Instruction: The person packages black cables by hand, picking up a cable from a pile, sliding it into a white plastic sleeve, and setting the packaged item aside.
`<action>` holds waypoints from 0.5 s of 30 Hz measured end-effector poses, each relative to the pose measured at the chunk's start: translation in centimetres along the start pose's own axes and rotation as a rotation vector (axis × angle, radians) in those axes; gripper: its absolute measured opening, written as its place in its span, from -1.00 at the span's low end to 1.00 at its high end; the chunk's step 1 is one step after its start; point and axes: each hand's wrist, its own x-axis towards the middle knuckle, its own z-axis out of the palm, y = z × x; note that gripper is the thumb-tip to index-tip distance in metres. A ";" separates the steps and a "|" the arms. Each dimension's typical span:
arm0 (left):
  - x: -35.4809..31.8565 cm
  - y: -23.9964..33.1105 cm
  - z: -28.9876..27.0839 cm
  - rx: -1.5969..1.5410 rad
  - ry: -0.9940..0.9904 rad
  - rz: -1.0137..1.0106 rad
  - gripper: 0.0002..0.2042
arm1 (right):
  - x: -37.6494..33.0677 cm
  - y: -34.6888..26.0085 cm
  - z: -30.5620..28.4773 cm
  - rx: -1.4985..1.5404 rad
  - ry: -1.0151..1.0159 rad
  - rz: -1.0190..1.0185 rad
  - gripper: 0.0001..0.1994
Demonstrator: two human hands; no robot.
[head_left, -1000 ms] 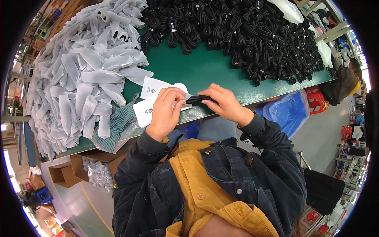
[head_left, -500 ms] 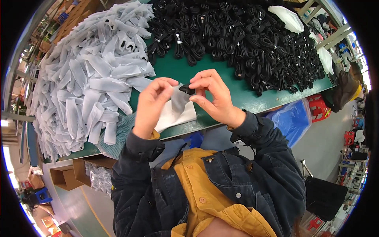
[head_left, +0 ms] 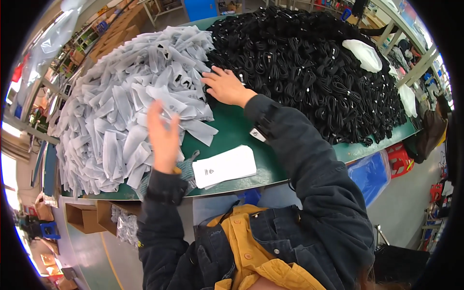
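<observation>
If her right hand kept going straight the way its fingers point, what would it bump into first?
The right hand already rests at the edge of the black cable pile; further on, it would probably reach the grey bag heap.

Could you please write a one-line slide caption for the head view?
Right hand reaches into black cable bundles; left hand hovers over bagged cables.

Heap of grey-white sachets (head_left: pixel 125 111) left; white flat bags (head_left: pixel 224 166) at table edge
</observation>
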 end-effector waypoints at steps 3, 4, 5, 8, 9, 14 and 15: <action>-4.6 3.8 0.9 -0.011 -0.340 0.080 -0.64 | 0.9 0.4 1.4 -0.060 -0.120 -0.050 -0.69; -5.8 5.0 1.2 -0.048 -0.432 0.058 -0.66 | 0.4 0.5 1.5 -0.074 -0.230 -0.055 -0.68; -6.7 5.5 1.4 -0.050 -0.434 0.048 -0.66 | -0.3 0.6 1.3 -0.089 -0.346 -0.055 -0.67; -9.4 6.1 2.2 -0.091 -0.559 0.169 -0.71 | -2.5 1.0 -0.5 -0.111 -0.368 -0.168 -0.69; -9.9 6.2 2.6 -0.122 -0.583 0.143 -0.72 | -3.4 0.8 -1.2 -0.124 -0.375 -0.223 -0.70; -11.1 7.1 4.5 -0.106 -0.607 0.165 -0.75 | -9.5 -0.3 -4.6 -0.052 -0.295 -0.202 -0.75; -11.4 7.3 4.7 -0.061 -0.591 0.207 -0.76 | -10.0 -0.9 -6.2 -0.038 -0.328 -0.177 -0.72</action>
